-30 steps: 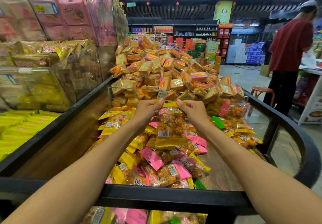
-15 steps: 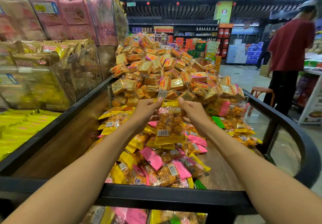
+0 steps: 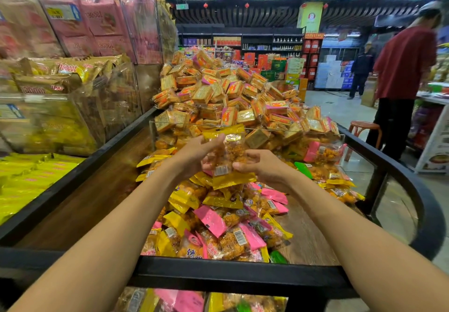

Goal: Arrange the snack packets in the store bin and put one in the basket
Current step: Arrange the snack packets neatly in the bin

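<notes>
A yellow-edged clear snack packet [image 3: 228, 152] hangs upright over the store bin [image 3: 233, 279]. My left hand [image 3: 194, 152] grips its left side near the top. My right hand [image 3: 261, 166] holds its lower right side, fingers curled round the edge. Below lies a loose heap of yellow and pink snack packets [image 3: 218, 219] on the bin's wooden floor. No basket is in view.
Behind a clear divider [image 3: 337, 139] rises a tall pile of orange biscuit packs [image 3: 226, 98]. Acrylic bins of yellow and pink bags [image 3: 73, 68] stand at left. A person in a red shirt [image 3: 403, 73] and a stool [image 3: 363, 127] are at right.
Both hands have slid from the packet's top corners to its sides, the right hand going lower. The packet has risen slightly.
</notes>
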Motion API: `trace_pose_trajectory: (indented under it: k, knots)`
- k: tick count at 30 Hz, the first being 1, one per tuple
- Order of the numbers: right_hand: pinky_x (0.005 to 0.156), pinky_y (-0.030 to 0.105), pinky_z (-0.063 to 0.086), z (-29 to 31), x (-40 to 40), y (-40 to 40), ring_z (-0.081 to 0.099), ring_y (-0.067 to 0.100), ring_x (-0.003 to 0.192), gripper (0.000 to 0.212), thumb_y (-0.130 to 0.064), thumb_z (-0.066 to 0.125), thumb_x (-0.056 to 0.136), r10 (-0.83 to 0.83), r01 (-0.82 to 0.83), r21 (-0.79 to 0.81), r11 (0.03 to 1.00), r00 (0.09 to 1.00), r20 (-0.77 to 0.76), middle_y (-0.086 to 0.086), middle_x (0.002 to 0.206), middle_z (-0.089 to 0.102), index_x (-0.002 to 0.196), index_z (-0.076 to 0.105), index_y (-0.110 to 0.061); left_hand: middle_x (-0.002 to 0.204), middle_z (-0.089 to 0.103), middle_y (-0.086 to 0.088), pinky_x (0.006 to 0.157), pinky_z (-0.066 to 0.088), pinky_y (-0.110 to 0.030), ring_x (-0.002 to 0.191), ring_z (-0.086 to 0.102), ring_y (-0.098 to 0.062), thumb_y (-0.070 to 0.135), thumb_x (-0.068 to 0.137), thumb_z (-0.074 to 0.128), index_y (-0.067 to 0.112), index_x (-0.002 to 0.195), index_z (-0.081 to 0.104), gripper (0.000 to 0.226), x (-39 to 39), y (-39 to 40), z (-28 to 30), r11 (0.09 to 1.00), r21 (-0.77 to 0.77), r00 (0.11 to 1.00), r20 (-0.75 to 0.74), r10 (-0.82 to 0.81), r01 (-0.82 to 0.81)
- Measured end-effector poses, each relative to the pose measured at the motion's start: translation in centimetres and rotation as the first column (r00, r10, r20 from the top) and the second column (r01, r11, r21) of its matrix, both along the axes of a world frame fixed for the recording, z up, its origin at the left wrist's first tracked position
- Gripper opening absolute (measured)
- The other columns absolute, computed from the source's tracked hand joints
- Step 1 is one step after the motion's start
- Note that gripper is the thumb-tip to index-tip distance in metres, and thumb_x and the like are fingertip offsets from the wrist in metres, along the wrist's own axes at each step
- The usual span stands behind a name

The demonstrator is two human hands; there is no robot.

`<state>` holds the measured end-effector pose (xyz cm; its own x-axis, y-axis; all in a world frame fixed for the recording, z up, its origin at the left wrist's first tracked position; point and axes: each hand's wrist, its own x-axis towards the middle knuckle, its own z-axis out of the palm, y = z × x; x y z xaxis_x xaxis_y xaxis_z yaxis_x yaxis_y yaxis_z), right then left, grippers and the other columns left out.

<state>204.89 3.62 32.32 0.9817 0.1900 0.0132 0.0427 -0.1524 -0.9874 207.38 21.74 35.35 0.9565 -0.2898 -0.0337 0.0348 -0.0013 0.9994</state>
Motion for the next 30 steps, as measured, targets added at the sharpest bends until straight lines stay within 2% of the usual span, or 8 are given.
trace_pose_trajectory:
  k: [3, 6, 8, 10, 15, 19, 22, 30]
  knots:
    - [0.103, 0.044, 0.045, 0.3, 0.2, -0.4, 0.062, 0.023, 0.110, 0.042, -0.012, 0.075, 0.079, -0.045, 0.047, 0.087, 0.995, 0.999, -0.018, 0.012, 0.118, 0.065, 0.117, 0.061, -0.006, 0.112, 0.066, -0.009, 0.058, 0.056, -0.027, 0.086, 0.068, -0.018, 0.007, 0.075, 0.074, 0.011, 0.127, 0.045, 0.060, -0.2, 0.3, -0.2, 0.973, 0.177, 0.989, -0.048, -0.138, 0.145]
    - [0.107, 0.042, 0.037, 0.6, -0.2, -0.3, 0.054, 0.024, 0.123, 0.058, 0.004, 0.071, 0.079, -0.042, 0.045, 0.063, 0.997, 0.998, -0.043, 0.011, 0.132, 0.058, 0.133, 0.051, -0.006, 0.136, 0.053, -0.015, 0.057, 0.055, -0.027, 0.103, 0.065, -0.027, -0.005, 0.067, 0.076, 0.016, 0.146, 0.030, 0.094, 0.4, 0.5, -0.9, 0.954, 0.246, 0.985, -0.073, -0.158, 0.171]
    - [0.099, 0.036, 0.035, 0.8, -0.5, -0.2, 0.035, 0.026, 0.138, 0.077, 0.010, 0.067, 0.079, -0.052, 0.053, 0.016, 0.998, 0.998, -0.046, 0.015, 0.150, 0.037, 0.146, 0.032, -0.005, 0.140, 0.047, -0.018, 0.052, 0.052, -0.024, 0.105, 0.063, -0.029, -0.011, 0.071, 0.072, 0.016, 0.148, 0.027, 0.094, 0.7, 0.6, -1.0, 0.962, 0.246, 0.992, -0.047, -0.114, 0.122]
    - [0.092, 0.031, 0.039, 0.9, -0.6, -0.1, 0.039, 0.027, 0.135, 0.081, 0.015, 0.064, 0.080, -0.043, 0.043, 0.008, 0.999, 0.998, -0.036, 0.017, 0.152, 0.031, 0.149, 0.025, -0.004, 0.138, 0.049, -0.018, 0.055, 0.052, -0.025, 0.099, 0.064, -0.025, -0.006, 0.075, 0.072, 0.015, 0.147, 0.029, 0.087, 0.6, 0.7, -0.9, 0.968, 0.232, 0.995, -0.023, -0.097, 0.099]
    - [0.092, 0.035, 0.051, 0.6, -1.0, 0.2, 0.061, 0.016, 0.091, 0.070, 0.013, 0.063, 0.082, -0.039, 0.039, 0.007, 0.999, 0.999, -0.031, 0.015, 0.134, 0.052, 0.144, 0.033, -0.001, 0.134, 0.052, -0.011, 0.085, 0.048, -0.040, 0.110, 0.057, -0.023, 0.021, 0.082, 0.072, 0.018, 0.136, 0.046, 0.061, 0.5, 0.9, -1.0, 0.978, 0.202, 0.997, 0.068, 0.045, -0.058]
    - [0.081, 0.032, 0.056, 0.6, -0.5, -0.5, 0.066, 0.019, 0.090, 0.057, 0.002, 0.067, 0.084, -0.148, 0.156, -0.121, 0.980, 0.986, 0.075, 0.006, 0.101, 0.066, 0.135, 0.044, -0.006, 0.130, 0.052, -0.010, 0.074, 0.049, -0.032, 0.101, 0.054, -0.019, 0.020, 0.088, 0.066, 0.013, 0.131, 0.054, 0.045, 1.2, 2.1, -1.7, 0.918, 0.206, 0.927, 0.239, 0.290, -0.340]
    - [0.077, 0.030, 0.053, 0.7, -0.4, -1.4, 0.065, 0.021, 0.092, 0.044, 0.001, 0.064, 0.086, -0.291, 0.309, -0.118, 0.944, 0.945, 0.148, 0.004, 0.096, 0.066, 0.128, 0.052, -0.006, 0.136, 0.050, -0.012, 0.091, 0.045, -0.040, 0.120, 0.049, -0.027, 0.029, 0.089, 0.065, 0.009, 0.131, 0.053, 0.047, 1.4, 2.5, -2.5, 0.769, 0.364, 0.832, 0.410, 0.375, -0.525]
    - [0.084, 0.040, 0.052, 1.4, -0.8, -3.8, 0.063, 0.029, 0.101, 0.023, 0.000, 0.061, 0.087, -0.463, 0.491, -0.118, 0.863, 0.863, 0.203, 0.014, 0.107, 0.066, 0.108, 0.060, -0.012, 0.138, 0.049, -0.010, 0.096, 0.045, -0.043, 0.126, 0.046, -0.027, 0.028, 0.075, 0.080, 0.012, 0.134, 0.047, 0.070, 1.6, 2.9, -3.5, 0.735, 0.459, 0.850, 0.426, 0.311, -0.499]
